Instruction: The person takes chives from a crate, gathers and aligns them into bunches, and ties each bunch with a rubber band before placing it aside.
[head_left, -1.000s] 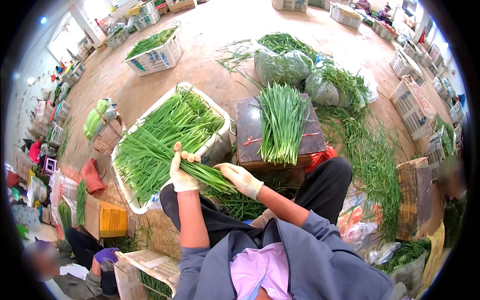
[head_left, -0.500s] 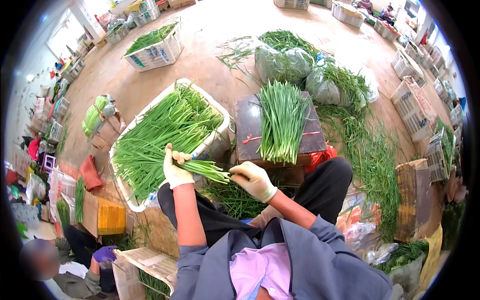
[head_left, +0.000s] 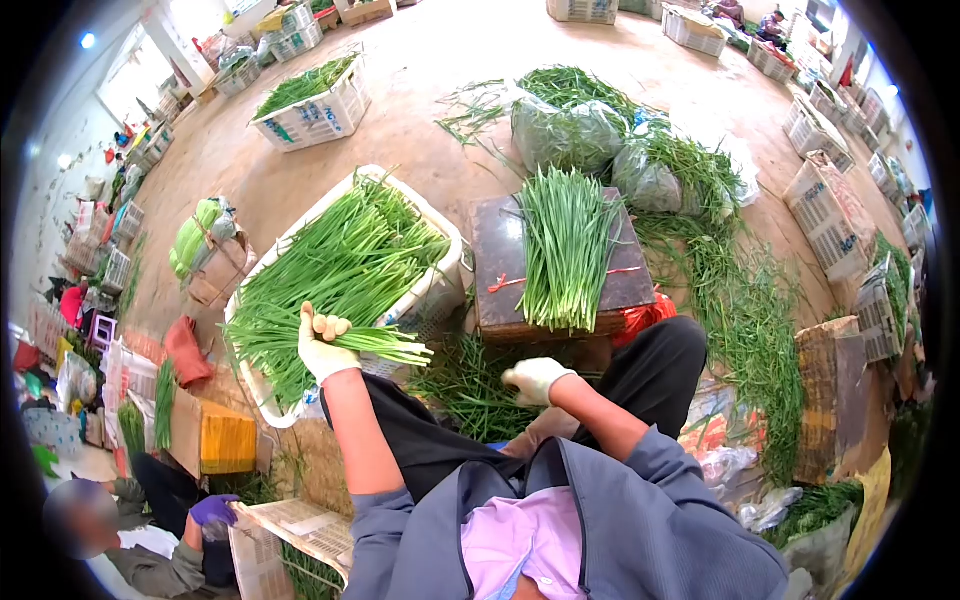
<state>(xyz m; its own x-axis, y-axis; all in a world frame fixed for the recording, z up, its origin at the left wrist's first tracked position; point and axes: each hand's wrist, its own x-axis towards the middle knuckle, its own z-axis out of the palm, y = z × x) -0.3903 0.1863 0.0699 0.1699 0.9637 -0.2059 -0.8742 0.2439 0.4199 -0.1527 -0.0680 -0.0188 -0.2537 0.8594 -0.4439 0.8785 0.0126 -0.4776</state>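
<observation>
My left hand (head_left: 327, 345), in a pale glove, is closed around a small bunch of garlic chives (head_left: 395, 346), cut ends pointing right. It is over the near edge of a white crate (head_left: 452, 262) heaped with more chives (head_left: 345, 255). My right hand (head_left: 538, 381), gloved too, hovers between my knees above loose green leaves (head_left: 465, 395). Its fingers are curled together; whatever they may hold is hidden. Ahead of it, a large sheaf of chives (head_left: 570, 255) lies on a dark box-like stand (head_left: 497, 250), across a red tie (head_left: 505, 283).
Stuffed plastic bags of greens (head_left: 565, 135) stand beyond the stand. Leaf litter (head_left: 745, 340) covers the floor at right, beside a cardboard box (head_left: 828, 400). Another filled crate (head_left: 318, 118) is at far left. A purple-gloved co-worker's hand (head_left: 212, 510) touches a crate at lower left.
My left hand has shifted left and slightly up with its bunch. My right hand has moved away from the bunch's cut ends, right and down, over the loose leaves.
</observation>
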